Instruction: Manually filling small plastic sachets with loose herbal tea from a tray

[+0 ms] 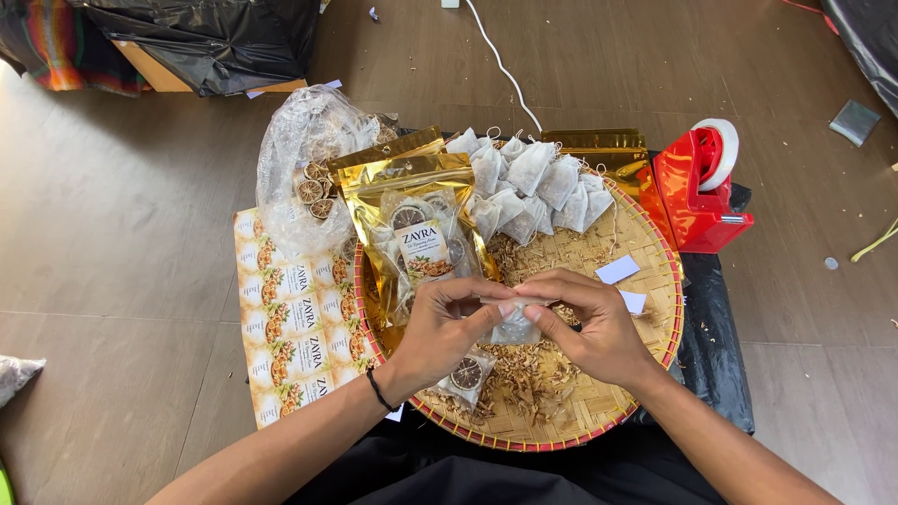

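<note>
1. The landmark is the round woven tray (645, 234) with a red rim, which sits on black plastic on the wooden floor (131, 215).
2. Over the middle of the tray, the left hand (444, 327) and the right hand (589, 327) meet on a small translucent sachet (514, 327).
3. The left grip is clamped on the sachet's left upper edge, thumb and forefinger pinched together.
4. The right grip is clamped on the sachet's right upper edge in the same way.
5. The sachet hangs between the two hands, just above loose dried shavings (538, 374) strewn on the tray's near half.
6. Below the left hand, on the tray's near left part, lies a clear packet with a dried citrus slice (466, 374).
7. At the tray's far edge lies a heap of filled white sachets (533, 182).
8. On the tray's left part leans a gold pouch (416, 229) with a clear window.
9. Left of the tray lies a sheet of printed labels (285, 327), and beyond it a clear bag of dried slices (304, 154).
10. Right of the tray stands a red tape dispenser (697, 192).
11. Two white paper slips (617, 270) lie on the tray's right part.
</note>
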